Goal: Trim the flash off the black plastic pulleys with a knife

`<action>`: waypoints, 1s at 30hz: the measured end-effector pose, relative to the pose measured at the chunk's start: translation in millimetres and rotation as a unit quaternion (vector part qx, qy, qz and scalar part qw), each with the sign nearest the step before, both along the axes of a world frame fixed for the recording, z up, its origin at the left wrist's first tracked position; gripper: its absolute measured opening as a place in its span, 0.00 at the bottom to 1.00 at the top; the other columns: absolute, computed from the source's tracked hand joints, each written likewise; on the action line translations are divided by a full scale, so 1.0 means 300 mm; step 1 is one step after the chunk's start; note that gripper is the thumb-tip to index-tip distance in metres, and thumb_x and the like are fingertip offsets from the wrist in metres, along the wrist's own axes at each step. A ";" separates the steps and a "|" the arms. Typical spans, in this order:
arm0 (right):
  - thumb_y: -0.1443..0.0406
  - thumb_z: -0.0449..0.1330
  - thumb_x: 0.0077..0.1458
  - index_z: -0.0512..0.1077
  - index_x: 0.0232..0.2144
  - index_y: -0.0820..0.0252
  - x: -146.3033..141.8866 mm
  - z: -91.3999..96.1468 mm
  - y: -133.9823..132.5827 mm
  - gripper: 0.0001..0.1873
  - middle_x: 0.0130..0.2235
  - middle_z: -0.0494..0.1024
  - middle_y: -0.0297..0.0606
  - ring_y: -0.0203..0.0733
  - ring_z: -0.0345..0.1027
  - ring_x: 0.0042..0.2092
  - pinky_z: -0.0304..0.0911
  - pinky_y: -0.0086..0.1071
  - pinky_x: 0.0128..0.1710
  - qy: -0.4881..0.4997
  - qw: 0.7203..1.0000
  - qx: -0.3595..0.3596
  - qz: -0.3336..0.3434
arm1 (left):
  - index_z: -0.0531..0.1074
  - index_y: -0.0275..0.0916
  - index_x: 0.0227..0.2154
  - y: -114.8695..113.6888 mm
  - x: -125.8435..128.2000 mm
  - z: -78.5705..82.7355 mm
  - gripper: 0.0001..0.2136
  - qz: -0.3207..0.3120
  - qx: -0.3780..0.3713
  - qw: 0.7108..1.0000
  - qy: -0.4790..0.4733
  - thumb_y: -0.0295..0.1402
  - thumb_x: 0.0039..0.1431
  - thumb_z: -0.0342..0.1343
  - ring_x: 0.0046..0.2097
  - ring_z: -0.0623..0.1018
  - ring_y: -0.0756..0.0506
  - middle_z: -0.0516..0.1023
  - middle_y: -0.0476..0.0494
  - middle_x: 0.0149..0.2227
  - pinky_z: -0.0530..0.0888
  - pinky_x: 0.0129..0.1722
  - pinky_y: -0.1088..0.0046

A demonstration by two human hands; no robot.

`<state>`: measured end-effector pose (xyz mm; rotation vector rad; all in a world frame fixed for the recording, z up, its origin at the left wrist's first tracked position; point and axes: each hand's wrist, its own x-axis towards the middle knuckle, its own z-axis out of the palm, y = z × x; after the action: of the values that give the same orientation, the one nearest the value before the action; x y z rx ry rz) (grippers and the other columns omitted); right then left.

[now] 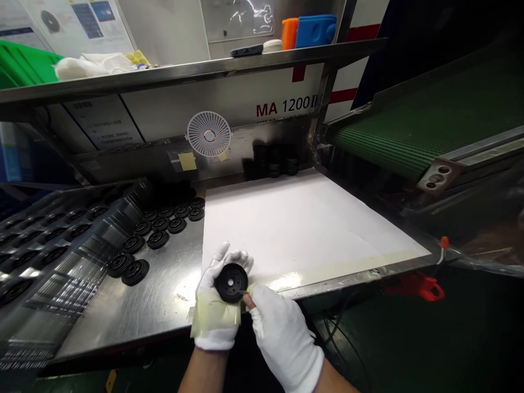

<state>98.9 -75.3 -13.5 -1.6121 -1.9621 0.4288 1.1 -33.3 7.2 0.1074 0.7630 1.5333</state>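
L hand (218, 308) holds blk wheel (223, 281); R hand (282, 333) at its rim, can't tell grip. Prob. rim work; next needs steady hold.

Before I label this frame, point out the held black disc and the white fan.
Held black disc (231, 272), head view: face, just above its centre.
White fan (209, 136), head view: central hub.

I am facing a white fan (209, 135), and a yellow note (187, 161) is sticking to the metal panel (254, 135) just below it. Above, a shelf (184, 70) is bearing a green bin (24, 65), a flat dark object (246, 51) and a blue block (316, 31). On my right, a green conveyor belt (409, 131) is stretching away.
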 end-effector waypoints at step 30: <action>0.62 0.46 0.59 0.63 0.24 0.55 -0.002 -0.033 -0.030 0.13 0.20 0.68 0.30 0.36 0.60 0.22 0.42 0.32 0.23 0.002 1.000 -0.027 -0.005 | 0.72 0.38 0.42 -0.009 0.026 -0.042 0.13 0.051 0.027 0.998 0.037 0.28 0.52 0.54 0.40 0.74 0.47 0.74 0.45 0.33 0.69 0.49 0.64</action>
<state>98.3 -84.3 -23.4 -1.6531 -1.9533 0.4848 8.9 -36.1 -5.4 0.1686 0.7973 1.6543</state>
